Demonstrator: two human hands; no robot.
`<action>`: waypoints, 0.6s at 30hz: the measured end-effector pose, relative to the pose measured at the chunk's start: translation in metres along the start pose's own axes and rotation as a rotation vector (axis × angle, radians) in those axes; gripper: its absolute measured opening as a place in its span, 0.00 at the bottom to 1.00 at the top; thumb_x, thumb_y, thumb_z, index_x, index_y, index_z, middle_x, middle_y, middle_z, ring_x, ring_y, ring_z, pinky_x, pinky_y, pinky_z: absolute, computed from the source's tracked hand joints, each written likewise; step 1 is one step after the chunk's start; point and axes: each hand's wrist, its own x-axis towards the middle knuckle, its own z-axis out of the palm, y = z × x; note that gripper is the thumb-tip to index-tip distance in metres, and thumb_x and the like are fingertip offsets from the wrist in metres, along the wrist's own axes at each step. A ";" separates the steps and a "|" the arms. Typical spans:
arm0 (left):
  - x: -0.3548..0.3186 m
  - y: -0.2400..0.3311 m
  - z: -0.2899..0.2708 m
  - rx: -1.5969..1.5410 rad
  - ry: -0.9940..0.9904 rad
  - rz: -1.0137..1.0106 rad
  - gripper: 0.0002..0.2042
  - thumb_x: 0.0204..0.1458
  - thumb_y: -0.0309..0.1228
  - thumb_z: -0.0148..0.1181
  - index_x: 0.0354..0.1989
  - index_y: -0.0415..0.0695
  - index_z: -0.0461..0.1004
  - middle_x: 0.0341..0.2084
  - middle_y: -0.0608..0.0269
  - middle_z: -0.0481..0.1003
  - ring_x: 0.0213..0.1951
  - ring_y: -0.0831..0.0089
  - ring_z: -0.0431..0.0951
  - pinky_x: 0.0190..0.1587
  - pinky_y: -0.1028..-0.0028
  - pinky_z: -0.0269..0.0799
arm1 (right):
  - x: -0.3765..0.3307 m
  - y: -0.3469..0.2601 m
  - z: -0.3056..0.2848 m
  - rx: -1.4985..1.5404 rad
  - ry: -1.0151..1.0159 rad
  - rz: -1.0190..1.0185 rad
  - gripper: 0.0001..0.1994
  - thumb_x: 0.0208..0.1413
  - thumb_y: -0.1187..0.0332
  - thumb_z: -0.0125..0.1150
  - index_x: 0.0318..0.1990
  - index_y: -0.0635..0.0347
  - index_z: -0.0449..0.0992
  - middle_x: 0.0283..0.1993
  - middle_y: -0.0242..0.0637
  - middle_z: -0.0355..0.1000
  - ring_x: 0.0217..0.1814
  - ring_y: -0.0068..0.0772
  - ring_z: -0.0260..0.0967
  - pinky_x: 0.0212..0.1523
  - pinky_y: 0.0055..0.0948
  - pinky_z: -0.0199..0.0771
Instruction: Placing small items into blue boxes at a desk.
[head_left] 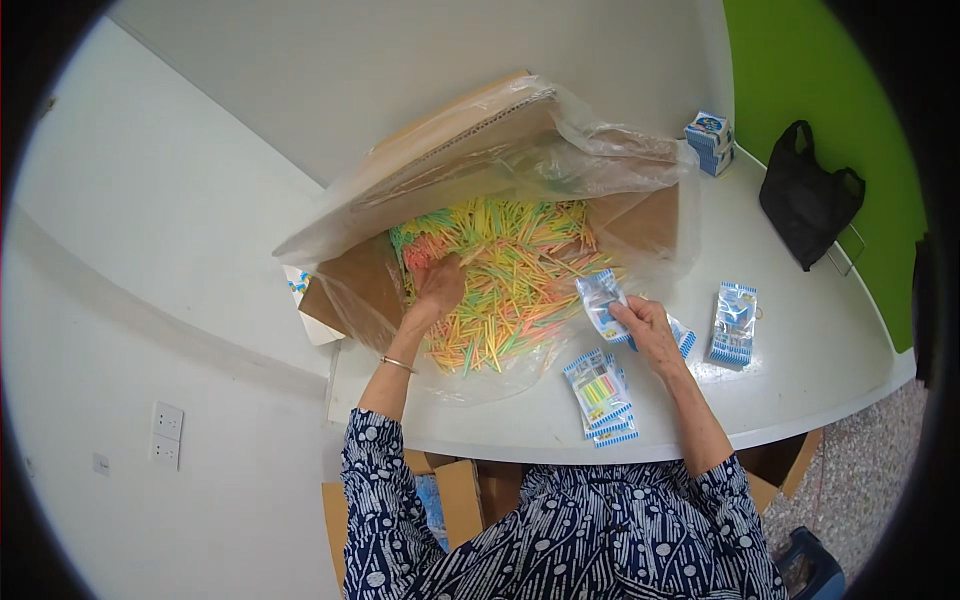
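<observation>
A heap of thin sticks (pixel 510 290) in yellow, green, pink and orange fills a plastic-lined cardboard box (pixel 635 215) lying on its side. My left hand (pixel 440 285), with a bangle at the wrist, reaches into the heap's left side by some pink sticks. Its fingertips are hidden, so its grip does not show. In my right hand (pixel 648 330) is a blue-and-white packet (pixel 602 300), pinched between thumb and fingers at the box's right. Another packet (pixel 682 338) shows partly behind that hand. Below lies a small stack of filled packets (pixel 598 390), coloured sticks visible through the front one.
The white table (pixel 800 370) has a curved right edge. A pile of flat packets (pixel 735 325) lies at the right. Small boxes (pixel 710 140) and a black bag (pixel 810 195) stand farther back. Open cartons (pixel 460 500) are under the table. A wall (pixel 200 300) borders the left.
</observation>
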 end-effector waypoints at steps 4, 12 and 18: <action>-0.010 -0.001 0.019 -0.339 -0.016 0.164 0.11 0.58 0.33 0.45 0.36 0.37 0.69 0.32 0.54 0.73 0.39 0.62 0.73 0.41 0.63 0.66 | 0.012 -0.013 0.012 0.191 0.042 -0.018 0.11 0.57 0.62 0.56 0.32 0.61 0.76 0.25 0.21 0.67 0.26 0.10 0.57 0.26 0.16 0.55; -0.041 0.103 0.049 -1.703 -0.922 -0.037 0.10 0.60 0.34 0.50 0.40 0.39 0.69 0.30 0.54 0.74 0.27 0.67 0.76 0.28 0.70 0.72 | 0.065 -0.018 0.050 0.667 -0.077 -0.099 0.14 0.59 0.61 0.55 0.45 0.61 0.74 0.37 0.30 0.74 0.35 0.17 0.69 0.36 0.18 0.69; -0.031 0.112 0.064 -1.816 -1.096 0.050 0.12 0.60 0.35 0.49 0.42 0.38 0.68 0.31 0.53 0.74 0.28 0.65 0.77 0.28 0.71 0.74 | 0.058 -0.010 0.055 0.624 -0.212 0.124 0.12 0.58 0.61 0.56 0.43 0.60 0.72 0.31 0.32 0.73 0.23 0.18 0.69 0.17 0.19 0.69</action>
